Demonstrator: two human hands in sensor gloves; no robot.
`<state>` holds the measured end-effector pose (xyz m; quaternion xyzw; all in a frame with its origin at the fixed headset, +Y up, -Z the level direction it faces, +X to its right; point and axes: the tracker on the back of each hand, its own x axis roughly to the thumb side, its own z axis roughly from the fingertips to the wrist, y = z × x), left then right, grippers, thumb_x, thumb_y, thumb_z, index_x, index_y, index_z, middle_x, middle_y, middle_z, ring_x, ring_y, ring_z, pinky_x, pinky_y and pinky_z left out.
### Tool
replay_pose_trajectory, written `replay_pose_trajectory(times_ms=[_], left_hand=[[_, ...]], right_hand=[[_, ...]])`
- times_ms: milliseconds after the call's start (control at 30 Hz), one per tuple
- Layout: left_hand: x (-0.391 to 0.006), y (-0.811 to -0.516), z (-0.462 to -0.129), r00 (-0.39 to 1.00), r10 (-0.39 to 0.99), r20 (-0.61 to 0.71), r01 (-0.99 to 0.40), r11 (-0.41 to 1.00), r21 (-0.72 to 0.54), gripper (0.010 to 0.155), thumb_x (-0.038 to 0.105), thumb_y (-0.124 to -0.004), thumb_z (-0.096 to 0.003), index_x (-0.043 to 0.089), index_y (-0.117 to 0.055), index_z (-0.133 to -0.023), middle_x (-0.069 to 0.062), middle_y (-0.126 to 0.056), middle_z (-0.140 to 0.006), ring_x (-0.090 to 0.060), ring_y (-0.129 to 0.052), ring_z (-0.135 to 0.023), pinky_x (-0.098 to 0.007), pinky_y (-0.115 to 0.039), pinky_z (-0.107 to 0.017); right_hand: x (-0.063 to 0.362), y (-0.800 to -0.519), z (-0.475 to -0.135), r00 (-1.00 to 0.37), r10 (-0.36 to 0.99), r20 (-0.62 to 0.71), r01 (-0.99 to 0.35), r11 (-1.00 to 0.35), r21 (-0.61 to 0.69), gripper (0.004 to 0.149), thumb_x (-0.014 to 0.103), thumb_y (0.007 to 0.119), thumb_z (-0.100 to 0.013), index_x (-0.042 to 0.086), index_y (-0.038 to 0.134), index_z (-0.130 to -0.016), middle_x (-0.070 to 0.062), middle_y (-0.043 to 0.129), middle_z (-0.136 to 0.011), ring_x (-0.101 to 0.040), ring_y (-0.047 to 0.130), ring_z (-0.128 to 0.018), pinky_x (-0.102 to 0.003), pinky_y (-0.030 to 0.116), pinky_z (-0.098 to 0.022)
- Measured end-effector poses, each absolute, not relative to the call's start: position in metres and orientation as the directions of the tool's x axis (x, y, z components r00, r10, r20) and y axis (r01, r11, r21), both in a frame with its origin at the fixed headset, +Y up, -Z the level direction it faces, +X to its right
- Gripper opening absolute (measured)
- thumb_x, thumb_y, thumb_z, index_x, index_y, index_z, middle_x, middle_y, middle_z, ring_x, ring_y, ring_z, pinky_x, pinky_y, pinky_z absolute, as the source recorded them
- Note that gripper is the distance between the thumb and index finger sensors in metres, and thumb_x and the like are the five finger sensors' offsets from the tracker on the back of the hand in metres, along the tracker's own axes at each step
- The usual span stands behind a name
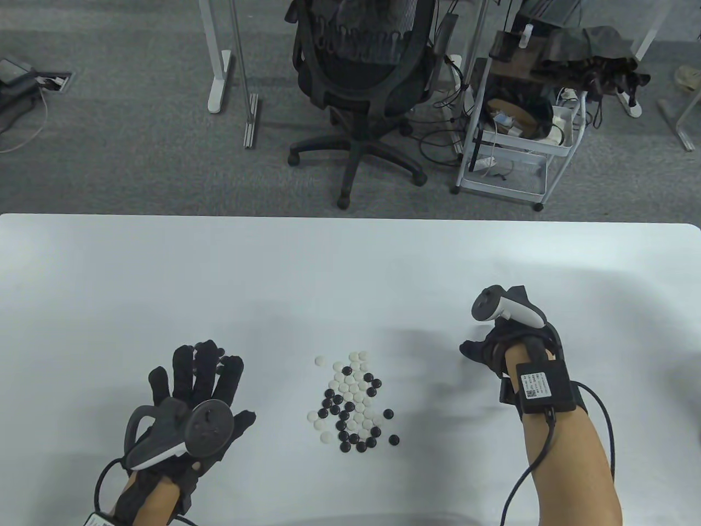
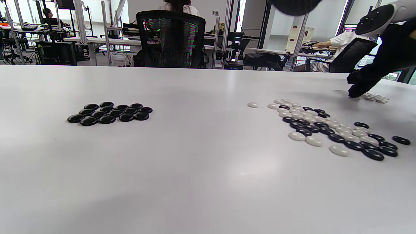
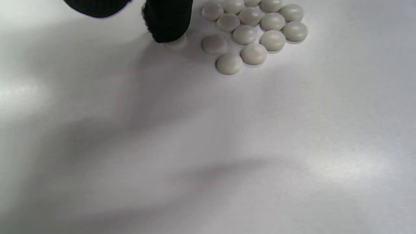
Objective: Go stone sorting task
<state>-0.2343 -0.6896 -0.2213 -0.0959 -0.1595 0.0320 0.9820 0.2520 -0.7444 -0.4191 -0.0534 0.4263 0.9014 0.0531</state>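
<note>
A mixed pile of black and white Go stones (image 1: 353, 402) lies mid-table and also shows in the left wrist view (image 2: 328, 128). My left hand (image 1: 200, 378) hovers palm down with its fingers spread, holding nothing. It covers a sorted group of black stones (image 2: 109, 113) in the table view. My right hand (image 1: 487, 350) reaches down to the table right of the pile. In the right wrist view one fingertip (image 3: 167, 22) rests on a white stone (image 3: 178, 43) lying beside a sorted group of white stones (image 3: 256, 31). The thumb stands apart from it.
The white table (image 1: 350, 274) has bare surface between the groups. Its far edge runs across the middle of the table view. An office chair (image 1: 361, 82) and a wire cart (image 1: 515, 137) stand on the floor beyond it.
</note>
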Motion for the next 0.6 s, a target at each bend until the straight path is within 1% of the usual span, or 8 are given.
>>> replay_pose_trajectory(times_ms=[233,333,433,500,600], left_hand=[[-0.234,-0.690,-0.222,0.947,0.097,0.305,-0.035,0.978,-0.205,0.078,0.052,-0.048,-0.0637,0.011,-0.010,-0.118,-0.036,0.012,-0.114,-0.063,0.013,-0.093,-0.085,-0.005,-0.057],[-0.234,-0.689,-0.222,0.947,0.098,0.305,-0.036,0.978,-0.203,0.078,0.051,-0.048,-0.0638,0.011,-0.010,-0.118,-0.036,0.012,-0.114,-0.063,0.013,-0.093,-0.085,-0.005,-0.057],[-0.235,-0.689,-0.222,0.947,0.099,0.305,-0.037,0.979,-0.202,0.078,0.051,-0.048,-0.0637,0.011,-0.010,-0.118,-0.036,0.011,-0.114,-0.063,0.013,-0.093,-0.085,-0.005,-0.057],[-0.235,-0.689,-0.222,0.947,0.098,0.305,-0.037,0.979,-0.202,0.078,0.051,-0.048,-0.0638,0.011,-0.010,-0.118,-0.036,0.011,-0.114,-0.063,0.013,-0.093,-0.085,-0.005,-0.057],[-0.234,-0.690,-0.222,0.948,0.096,0.304,-0.033,0.978,-0.206,0.078,0.051,-0.048,-0.0637,0.011,-0.010,-0.118,-0.036,0.012,-0.114,-0.063,0.013,-0.093,-0.085,-0.005,-0.057]], right_hand=[[0.266,-0.744,-0.419,-0.979,0.032,-0.202,-0.175,-0.641,0.747,0.064,0.052,0.050,-0.054,0.021,0.059,-0.110,-0.023,0.001,-0.111,-0.055,-0.012,-0.089,-0.081,0.005,-0.056],[0.265,-0.741,-0.420,-0.979,0.041,-0.200,-0.179,-0.646,0.742,0.065,0.052,0.050,-0.054,0.020,0.059,-0.110,-0.024,0.001,-0.111,-0.055,-0.012,-0.089,-0.081,0.005,-0.056],[0.251,-0.732,-0.420,-0.986,0.079,-0.144,-0.160,-0.663,0.731,0.065,0.052,0.050,-0.055,0.020,0.059,-0.110,-0.024,0.001,-0.111,-0.055,-0.012,-0.089,-0.081,0.005,-0.056],[0.233,-0.725,-0.418,-0.984,0.149,-0.095,-0.171,-0.662,0.730,0.064,0.052,0.051,-0.055,0.021,0.059,-0.110,-0.024,0.001,-0.111,-0.055,-0.012,-0.089,-0.081,0.004,-0.056],[0.196,-0.715,-0.414,-0.966,0.260,0.002,-0.173,-0.647,0.743,0.064,0.051,0.051,-0.055,0.020,0.061,-0.110,-0.024,0.001,-0.111,-0.055,-0.012,-0.089,-0.081,0.004,-0.056]])
